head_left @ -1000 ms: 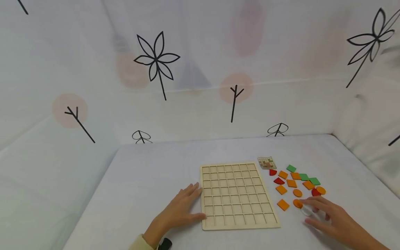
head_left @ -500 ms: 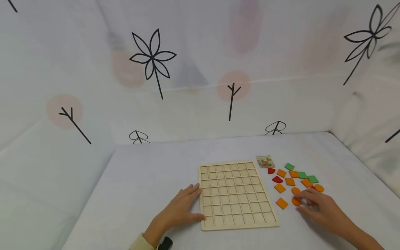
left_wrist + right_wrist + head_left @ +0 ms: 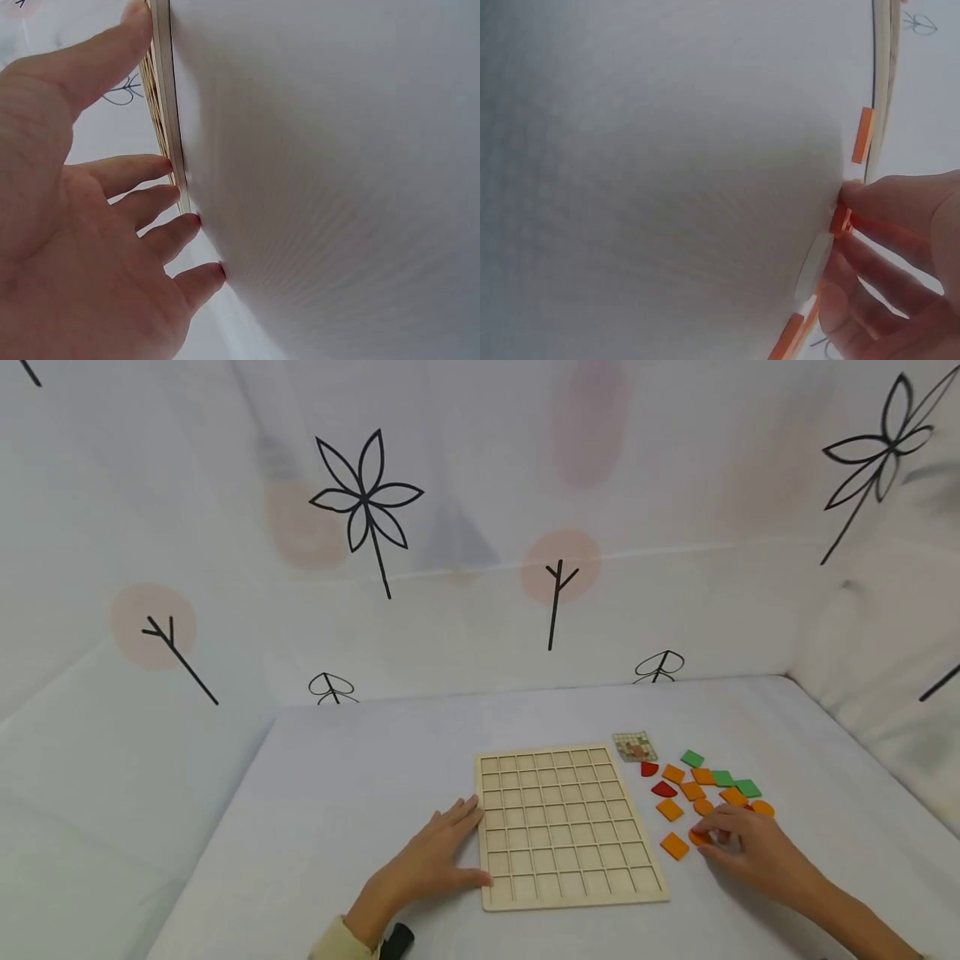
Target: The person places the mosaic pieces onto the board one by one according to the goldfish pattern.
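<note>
A pale wooden board (image 3: 566,831) with a grid of square recesses lies flat on the white table. My left hand (image 3: 431,860) rests at its left side with fingers spread. In the left wrist view the fingertips touch the board's edge (image 3: 172,112), the thumb up at its near corner. Right of the board, my right hand (image 3: 757,852) pinches an orange round piece (image 3: 697,837) between thumb and fingers, low at the table. The right wrist view shows that piece edge-on, beside a white round piece (image 3: 814,266) that the hand hides in the head view.
Several flat orange squares (image 3: 670,810), green diamond-shaped pieces (image 3: 747,787) and red wedge-shaped pieces (image 3: 663,789) lie scattered beyond the right hand. A small patterned card (image 3: 634,747) lies by the board's far right corner. A printed cloth (image 3: 450,635) hangs behind the table.
My right hand has moved left and closed its thumb and fingers on the orange round piece, which has shifted slightly left. The left hand stays at the board.
</note>
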`<state>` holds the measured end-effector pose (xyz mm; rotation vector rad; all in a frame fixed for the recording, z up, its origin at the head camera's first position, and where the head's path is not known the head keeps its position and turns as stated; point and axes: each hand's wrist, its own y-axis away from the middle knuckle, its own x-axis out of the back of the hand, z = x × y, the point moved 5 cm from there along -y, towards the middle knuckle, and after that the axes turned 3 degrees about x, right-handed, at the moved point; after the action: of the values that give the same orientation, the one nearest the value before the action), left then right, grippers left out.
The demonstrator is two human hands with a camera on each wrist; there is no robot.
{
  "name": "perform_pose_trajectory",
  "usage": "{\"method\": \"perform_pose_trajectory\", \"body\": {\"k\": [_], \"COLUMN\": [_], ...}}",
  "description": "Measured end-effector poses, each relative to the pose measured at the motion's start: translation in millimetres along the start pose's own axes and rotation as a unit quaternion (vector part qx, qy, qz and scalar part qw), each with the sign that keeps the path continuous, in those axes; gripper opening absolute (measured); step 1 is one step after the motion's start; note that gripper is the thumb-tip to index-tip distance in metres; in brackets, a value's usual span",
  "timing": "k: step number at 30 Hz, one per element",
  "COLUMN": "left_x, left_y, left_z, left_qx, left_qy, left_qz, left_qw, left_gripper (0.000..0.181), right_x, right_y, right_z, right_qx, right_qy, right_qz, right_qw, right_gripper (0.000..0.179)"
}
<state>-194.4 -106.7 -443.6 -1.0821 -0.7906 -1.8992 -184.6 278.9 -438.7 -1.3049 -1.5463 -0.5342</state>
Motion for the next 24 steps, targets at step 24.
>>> {"method": "perform_pose_trajectory", "body": {"k": [24], "left_x": [-0.7], "left_y": [-5.8], "left_z": [-2.2], "left_qx": [-0.002], "left_qy": [0.0], "left_qz": [-0.003], "left_qw": [1.0], "left_gripper": [0.096], "right_x": [-7], "right_y": [-45.2], "right_z": [-53], "right_qx": [0.132], "right_qy": [-0.121], "right_qz": [0.028], "right_qw": [0.9834], "right_gripper": [0.018]}}
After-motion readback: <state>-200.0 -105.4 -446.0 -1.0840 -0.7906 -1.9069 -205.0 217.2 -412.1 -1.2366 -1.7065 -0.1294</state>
